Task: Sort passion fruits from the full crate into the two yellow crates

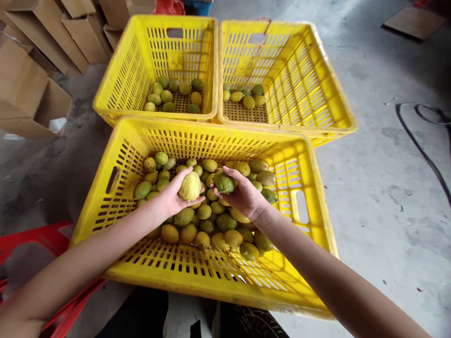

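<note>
My left hand [176, 193] is closed around a yellow lemon [190, 186], its thumb along the top. Beside it, my right hand [244, 195] grips a dark green lemon [224, 182] with the fingertips. The two hands are a short way apart, over the front yellow crate [218, 291]. Under them many loose lemons [203, 211], green to yellow, cover the crate's bottom; some are hidden by my hands and forearms.
Behind stand two more yellow crates, the back left crate [116, 65] and the back right crate [334, 80], each with several lemons. Cardboard boxes [21, 84] lie at the left, a red plastic stool [38, 239] below them. A black cable [423, 155] loops on the floor at right.
</note>
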`<state>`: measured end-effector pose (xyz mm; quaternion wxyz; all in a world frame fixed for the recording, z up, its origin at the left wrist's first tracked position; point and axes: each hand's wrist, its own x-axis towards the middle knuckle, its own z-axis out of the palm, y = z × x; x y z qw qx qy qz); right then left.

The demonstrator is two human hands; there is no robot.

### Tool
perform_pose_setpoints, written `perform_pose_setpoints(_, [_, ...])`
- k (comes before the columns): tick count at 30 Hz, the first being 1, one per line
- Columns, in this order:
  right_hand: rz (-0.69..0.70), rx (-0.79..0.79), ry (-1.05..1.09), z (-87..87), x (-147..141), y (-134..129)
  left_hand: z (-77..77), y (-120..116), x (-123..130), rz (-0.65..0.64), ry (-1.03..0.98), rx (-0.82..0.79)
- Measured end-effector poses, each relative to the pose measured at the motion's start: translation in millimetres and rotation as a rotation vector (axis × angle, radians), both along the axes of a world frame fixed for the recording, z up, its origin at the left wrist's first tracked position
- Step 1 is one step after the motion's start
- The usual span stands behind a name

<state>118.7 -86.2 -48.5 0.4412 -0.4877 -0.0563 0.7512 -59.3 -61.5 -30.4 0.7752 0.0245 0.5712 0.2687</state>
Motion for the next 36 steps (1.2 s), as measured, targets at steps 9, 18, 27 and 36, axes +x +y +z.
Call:
perform_pose_setpoints(9, [-0.007, -0.032, -0.004, -8.3, 0, 4, -3.4, 1, -5, 0.092, -0.028, 0.001])
perform_pose_setpoints(18, [-0.020, -0.038, 0.079, -3.0, 3, 1, -15.6, 1, -7, 0.151, 0.095, -0.017])
perform_pose_setpoints(27, [0.090, 0.087, 0.028, -14.3, 5, -2, -5.6, 0, -1, 0.080, 0.079, -0.065])
perform_pose_setpoints(36, [-0.105, 0.013, 0.041, -9.1, -8, -3, -9.3, 3, -9, 0.158, 0.022, 0.068])
